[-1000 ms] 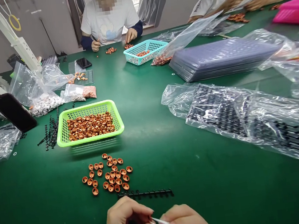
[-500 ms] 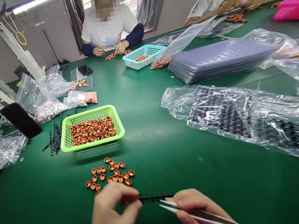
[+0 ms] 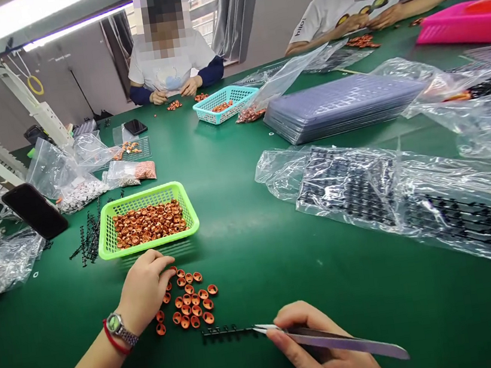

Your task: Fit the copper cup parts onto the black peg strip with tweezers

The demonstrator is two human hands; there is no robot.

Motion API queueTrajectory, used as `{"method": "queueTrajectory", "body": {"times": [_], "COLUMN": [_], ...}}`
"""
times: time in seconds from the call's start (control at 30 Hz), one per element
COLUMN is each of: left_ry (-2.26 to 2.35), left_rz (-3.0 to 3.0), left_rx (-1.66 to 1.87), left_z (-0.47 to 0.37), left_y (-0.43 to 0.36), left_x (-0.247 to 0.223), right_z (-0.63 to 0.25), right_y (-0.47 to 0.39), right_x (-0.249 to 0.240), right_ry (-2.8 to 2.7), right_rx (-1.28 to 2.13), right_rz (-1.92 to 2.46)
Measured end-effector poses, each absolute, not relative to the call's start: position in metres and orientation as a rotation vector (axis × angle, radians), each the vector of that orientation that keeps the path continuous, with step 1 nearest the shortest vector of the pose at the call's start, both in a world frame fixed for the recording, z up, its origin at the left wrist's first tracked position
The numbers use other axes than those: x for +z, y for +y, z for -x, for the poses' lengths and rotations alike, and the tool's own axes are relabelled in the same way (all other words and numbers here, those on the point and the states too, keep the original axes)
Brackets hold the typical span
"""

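My left hand (image 3: pixel 144 289) rests on the left edge of a cluster of small orange rings (image 3: pixel 192 299) lying on the green table, fingers curled over a few of them; whether it grips one is hidden. My right hand (image 3: pixel 326 351) holds metal tweezers (image 3: pixel 334 341) with the tips touching the right end of a thin black plastic strip (image 3: pixel 226 332) lying just below the rings. A green basket (image 3: pixel 112 241) full of orange rings stands right behind my left hand.
Black strips (image 3: pixel 87 238), a phone (image 3: pixel 34 210) and plastic bags (image 3: pixel 69 171) lie at left. Bagged black parts (image 3: pixel 410 198) and stacked grey trays (image 3: pixel 343 104) fill the right. A teal basket (image 3: pixel 223 103) and a pink bin (image 3: pixel 460 29) stand far back, where two other people work.
My left hand left the tweezers, reached forward and left, and now lies on the loose rings. My right hand moved right with the tweezers, tips now at the black strip.
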State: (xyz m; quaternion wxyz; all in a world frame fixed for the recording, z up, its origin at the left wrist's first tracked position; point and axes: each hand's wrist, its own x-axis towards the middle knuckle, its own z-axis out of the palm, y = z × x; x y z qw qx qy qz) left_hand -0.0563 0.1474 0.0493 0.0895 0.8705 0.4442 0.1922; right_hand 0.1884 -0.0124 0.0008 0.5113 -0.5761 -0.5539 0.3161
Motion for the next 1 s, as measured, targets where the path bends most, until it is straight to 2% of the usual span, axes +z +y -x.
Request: {"method": "queueTrajectory", "body": {"times": [0.2, 0.43, 0.73, 1.0], "left_ry": [1.287, 0.739, 0.87, 0.903], "left_rz": [-2.597, -2.679, -2.712, -2.698], "left_rx": [0.578, 0.809, 1.032, 1.055], "left_z": [0.056, 0.039, 0.033, 0.033], "left_y": [0.132, 0.05, 0.025, 0.022], "left_x": [0.051, 0.033, -0.017, -0.027], "right_z": [-0.172, -0.174, -0.17, -0.17], "right_y": [-0.006, -0.003, -0.002, -0.004], "right_x": [-0.001, -0.002, -0.006, -0.009], "right_ry": [-1.381, -1.408, -1.42, -1.383], "right_rx": [0.695, 0.643, 0.633, 0.711], "right_rz": [1.418, 1.453, 1.445, 1.466]}}
